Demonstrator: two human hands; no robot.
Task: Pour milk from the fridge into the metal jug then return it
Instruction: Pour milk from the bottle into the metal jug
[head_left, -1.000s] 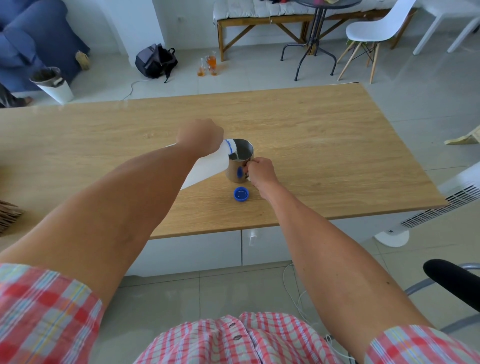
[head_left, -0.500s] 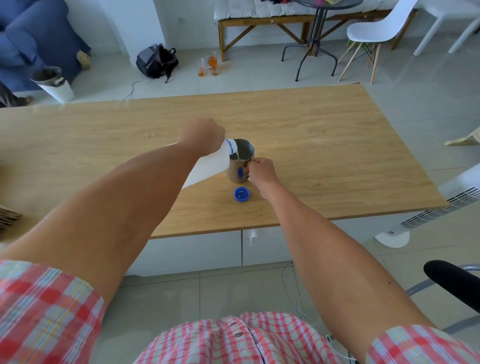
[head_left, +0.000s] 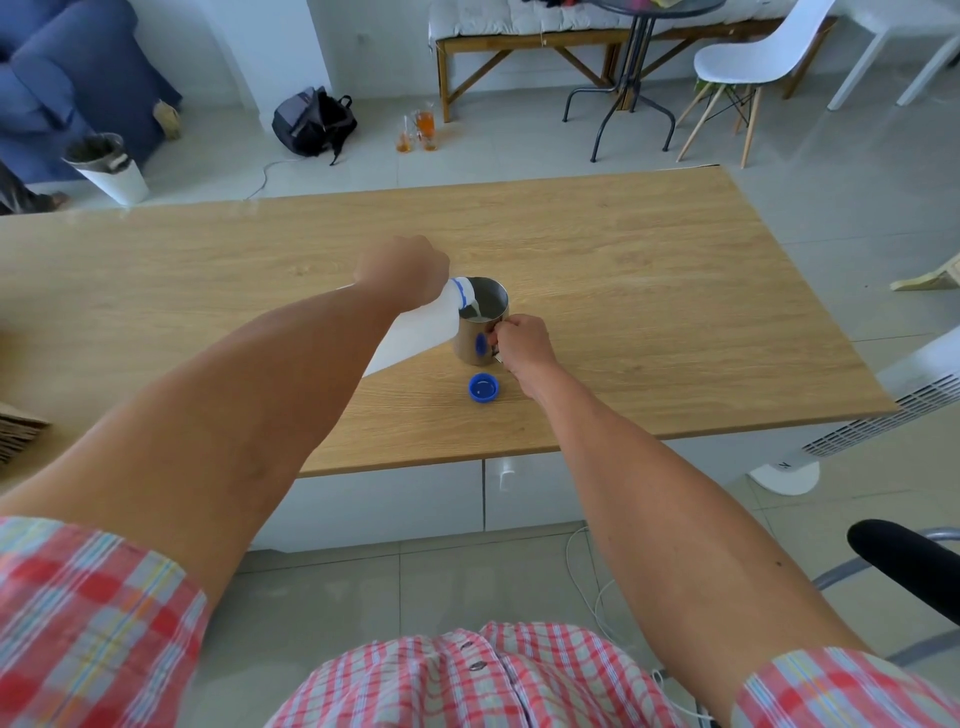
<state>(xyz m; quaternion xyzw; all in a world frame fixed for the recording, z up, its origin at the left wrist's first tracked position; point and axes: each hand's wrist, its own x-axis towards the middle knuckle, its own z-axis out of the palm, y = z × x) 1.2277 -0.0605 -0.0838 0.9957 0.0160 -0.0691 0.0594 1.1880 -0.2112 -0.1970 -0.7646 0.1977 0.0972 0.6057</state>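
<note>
A white plastic milk bottle (head_left: 415, 338) with a blue neck ring is tipped to the right, its mouth over the rim of the metal jug (head_left: 480, 322). Milk runs into the jug and a white pool shows inside. My left hand (head_left: 402, 270) is closed on the bottle's upper part. My right hand (head_left: 522, 343) grips the jug's handle on its right side. The jug stands on the wooden table (head_left: 675, 312). The bottle's blue cap (head_left: 484, 387) lies upside down on the table just in front of the jug.
A woven item (head_left: 21, 431) sits at the table's left edge. A white heater (head_left: 893, 405) stands off the table's right corner, a black chair arm (head_left: 904, 556) at the lower right. Beyond the table are a backpack (head_left: 311, 122), glasses on the floor, chairs and a bench.
The bottle is tipped a little further and milk now flows into the jug, with a white pool showing inside. Both hands stay where they were.
</note>
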